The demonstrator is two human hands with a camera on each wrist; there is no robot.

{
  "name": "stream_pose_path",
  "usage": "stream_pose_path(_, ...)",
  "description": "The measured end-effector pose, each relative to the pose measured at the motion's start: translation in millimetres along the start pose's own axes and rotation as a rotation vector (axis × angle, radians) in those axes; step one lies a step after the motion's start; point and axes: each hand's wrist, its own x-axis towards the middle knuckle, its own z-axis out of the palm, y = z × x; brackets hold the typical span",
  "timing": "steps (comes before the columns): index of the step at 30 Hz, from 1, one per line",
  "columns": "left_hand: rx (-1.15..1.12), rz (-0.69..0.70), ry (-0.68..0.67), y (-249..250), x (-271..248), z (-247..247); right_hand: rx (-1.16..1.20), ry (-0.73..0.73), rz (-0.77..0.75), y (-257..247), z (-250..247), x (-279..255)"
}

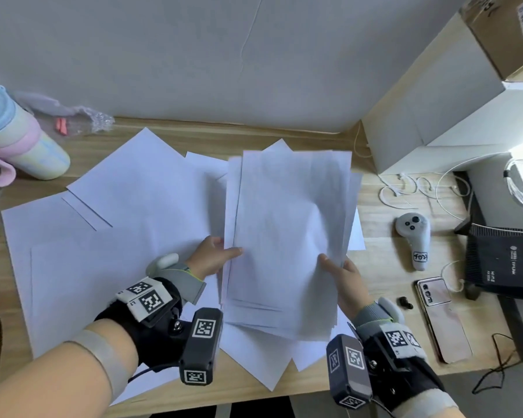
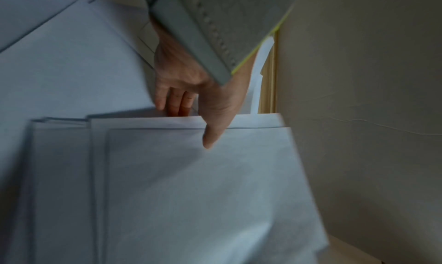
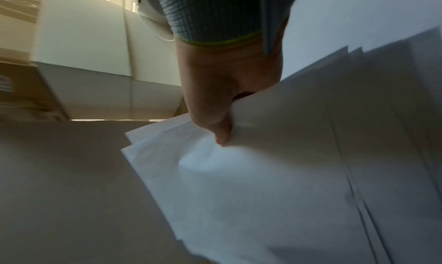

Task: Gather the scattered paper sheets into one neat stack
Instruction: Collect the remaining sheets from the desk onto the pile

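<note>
A bundle of white paper sheets (image 1: 287, 236) is held up above the wooden desk (image 1: 384, 251), its edges uneven. My left hand (image 1: 216, 254) pinches the bundle's left edge, thumb on top and fingers underneath. My right hand (image 1: 341, 276) pinches its right edge the same way. In the left wrist view the thumb (image 2: 212, 133) lies on the top sheet (image 2: 191, 192). In the right wrist view my right hand (image 3: 220, 116) grips the fanned bundle (image 3: 275, 183). More loose sheets (image 1: 118, 212) lie spread over the desk on the left and under the bundle.
A pastel bottle (image 1: 18, 137) lies at the back left. To the right are a white box (image 1: 435, 116), a white controller (image 1: 414, 239), a phone (image 1: 441, 318), a black router (image 1: 507, 260) and white cables (image 1: 405, 188). A grey wall stands behind.
</note>
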Motion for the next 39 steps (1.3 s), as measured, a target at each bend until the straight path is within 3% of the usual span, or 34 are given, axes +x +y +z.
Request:
stream_pose_path(3,-0.177,0.110,-0.075,15.0,-15.6,-2.6,0.041,-0.094,-0.120,-30.8,5.2,-9.8)
stream_pose_path(6,-0.208,0.229,-0.132,34.0,-26.6,-18.2,0.050,-0.144,-0.199,-56.5,14.4,-17.2)
stream_pose_path(12,-0.212,0.440,0.072,63.2,-38.2,-45.8,0.034,-0.203,-0.322,-76.5,38.7,-19.2)
stream_pose_path(18,-0.165,0.481,0.095,54.0,-36.9,-51.5,-0.007,-0.198,-0.322,-69.0,51.7,-18.6)
stream_pose_path(25,-0.172,0.492,0.093,47.9,-37.9,-43.6,0.116,-0.177,-0.316,-62.3,58.7,-17.7)
stream_pose_path(33,-0.113,0.541,0.112,59.5,-41.9,-38.7,0.093,-0.187,-0.419,-63.1,50.9,-15.5)
stream_pose_path(39,-0.080,0.471,0.123,64.2,-41.9,-29.9,-0.006,-0.199,-0.349,-55.0,57.3,-12.6)
